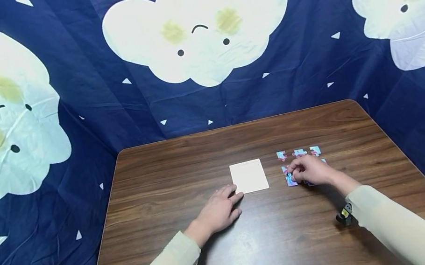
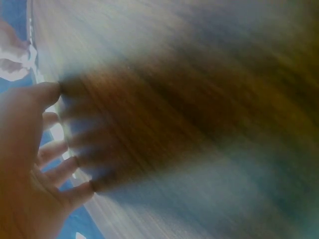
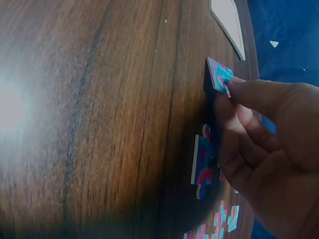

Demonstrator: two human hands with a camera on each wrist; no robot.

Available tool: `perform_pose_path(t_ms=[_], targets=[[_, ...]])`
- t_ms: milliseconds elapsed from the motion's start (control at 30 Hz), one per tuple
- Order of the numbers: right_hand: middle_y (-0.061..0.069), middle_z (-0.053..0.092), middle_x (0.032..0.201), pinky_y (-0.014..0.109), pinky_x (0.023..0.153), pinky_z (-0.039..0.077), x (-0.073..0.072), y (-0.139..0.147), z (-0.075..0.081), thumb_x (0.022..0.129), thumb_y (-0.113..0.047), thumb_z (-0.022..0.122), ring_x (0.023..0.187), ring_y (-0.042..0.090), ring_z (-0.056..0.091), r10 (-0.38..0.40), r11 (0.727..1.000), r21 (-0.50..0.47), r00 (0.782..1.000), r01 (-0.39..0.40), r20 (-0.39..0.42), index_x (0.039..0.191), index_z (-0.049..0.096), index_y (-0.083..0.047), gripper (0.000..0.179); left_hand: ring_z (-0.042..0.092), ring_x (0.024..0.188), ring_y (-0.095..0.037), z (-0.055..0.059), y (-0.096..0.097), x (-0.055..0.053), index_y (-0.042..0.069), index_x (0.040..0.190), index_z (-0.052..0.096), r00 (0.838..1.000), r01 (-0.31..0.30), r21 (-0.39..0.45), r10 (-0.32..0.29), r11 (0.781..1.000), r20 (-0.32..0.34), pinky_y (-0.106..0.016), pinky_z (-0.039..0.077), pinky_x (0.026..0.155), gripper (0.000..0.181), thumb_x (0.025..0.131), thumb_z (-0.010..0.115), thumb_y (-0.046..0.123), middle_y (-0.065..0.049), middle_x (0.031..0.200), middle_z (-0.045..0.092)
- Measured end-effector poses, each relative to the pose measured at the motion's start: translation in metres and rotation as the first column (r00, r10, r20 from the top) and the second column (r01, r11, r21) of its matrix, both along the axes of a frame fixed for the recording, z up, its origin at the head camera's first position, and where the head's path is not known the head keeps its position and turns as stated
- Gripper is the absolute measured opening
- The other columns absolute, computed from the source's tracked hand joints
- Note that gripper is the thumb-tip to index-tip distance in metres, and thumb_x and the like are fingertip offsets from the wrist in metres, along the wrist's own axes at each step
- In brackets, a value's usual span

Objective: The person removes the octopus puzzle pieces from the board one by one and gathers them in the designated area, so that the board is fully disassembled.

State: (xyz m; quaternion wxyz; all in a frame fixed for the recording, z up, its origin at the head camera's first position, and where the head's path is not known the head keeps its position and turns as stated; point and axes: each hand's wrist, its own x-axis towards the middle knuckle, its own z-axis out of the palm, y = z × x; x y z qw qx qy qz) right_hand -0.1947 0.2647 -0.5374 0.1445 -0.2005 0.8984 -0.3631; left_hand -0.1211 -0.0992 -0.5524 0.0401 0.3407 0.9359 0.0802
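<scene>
A jigsaw piece (image 3: 218, 74) in blue, pink and purple is pinched between the thumb and index finger of my right hand (image 1: 312, 169). It looks tilted in the right wrist view; whether it is fully off the table I cannot tell. Under and beside that hand lie more pieces, partly hidden, one of them a blue-and-pink piece (image 3: 203, 162). My left hand (image 1: 218, 210) rests on the table with relaxed, spread fingers. Its fingertips are at the lower left corner of a square white board (image 1: 249, 176).
Behind the right hand, several loose jigsaw pieces (image 1: 299, 152) sit in a row. The wooden table (image 1: 153, 181) meets a dark blue cloth (image 1: 191, 108) with white clouds at its back and sides. A small dark device (image 1: 344, 215) is on the right wrist.
</scene>
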Motion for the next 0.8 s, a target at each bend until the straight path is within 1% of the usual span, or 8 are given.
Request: perform_pose_path(t_ms=[133, 233, 400, 667, 800], targets=[[-0.006, 0.072, 0.077, 0.022, 0.064, 0.049, 0.0, 0.0025, -0.0019, 0.085, -0.001, 0.072, 0.068, 0.004, 0.059, 0.017, 0.999, 0.041, 0.999, -0.016, -0.034, 0.098, 0.078, -0.007, 0.016, 0.046, 0.143, -0.034, 0.0004, -0.0002, 0.0003, 0.015, 0.148, 0.057, 1.0, 0.003, 0.007, -0.003, 1.0, 0.0, -0.05, 0.038, 0.119, 0.052, 0.101, 0.062, 0.037, -0.014, 0.153, 0.049], [-0.007, 0.071, 0.077, 0.024, 0.066, 0.049, 0.0001, 0.0028, -0.0028, 0.084, -0.003, 0.074, 0.069, 0.005, 0.059, 0.012, 0.998, 0.07, 0.999, -0.009, -0.039, 0.097, 0.078, -0.01, 0.015, 0.046, 0.143, -0.035, 0.0007, -0.0002, 0.0005, 0.015, 0.148, 0.057, 1.0, 0.004, 0.011, -0.004, 1.0, -0.001, -0.05, 0.038, 0.119, 0.052, 0.101, 0.062, 0.037, -0.014, 0.153, 0.05], [-0.009, 0.072, 0.081, 0.027, 0.069, 0.05, 0.0001, 0.0024, -0.0021, 0.085, -0.007, 0.076, 0.073, 0.007, 0.06, 0.004, 0.993, 0.119, 0.999, 0.002, -0.046, 0.097, 0.078, -0.013, 0.013, 0.045, 0.144, -0.033, -0.0014, 0.0001, -0.0009, 0.017, 0.149, 0.056, 1.0, -0.005, -0.007, 0.005, 1.0, 0.001, -0.049, 0.037, 0.12, 0.053, 0.101, 0.061, 0.038, -0.013, 0.154, 0.048], [-0.01, 0.07, 0.078, 0.025, 0.065, 0.048, -0.0005, 0.0012, -0.0021, 0.085, -0.005, 0.073, 0.07, 0.006, 0.058, 0.013, 0.99, 0.141, 0.998, -0.005, -0.06, 0.096, 0.077, -0.013, 0.014, 0.046, 0.144, -0.033, -0.003, 0.0001, -0.0015, 0.017, 0.149, 0.056, 1.0, -0.003, -0.007, 0.003, 1.0, -0.004, -0.048, 0.037, 0.12, 0.052, 0.101, 0.06, 0.038, -0.013, 0.154, 0.049], [-0.012, 0.068, 0.075, 0.025, 0.065, 0.048, -0.0008, 0.0003, -0.002, 0.083, -0.003, 0.072, 0.067, 0.005, 0.057, 0.022, 0.987, 0.162, 0.996, -0.008, -0.089, 0.093, 0.077, -0.014, 0.016, 0.047, 0.143, -0.033, -0.0025, 0.0005, -0.0012, 0.016, 0.148, 0.057, 1.0, -0.004, 0.002, 0.004, 1.0, -0.007, -0.048, 0.038, 0.12, 0.052, 0.101, 0.061, 0.037, -0.014, 0.154, 0.049]])
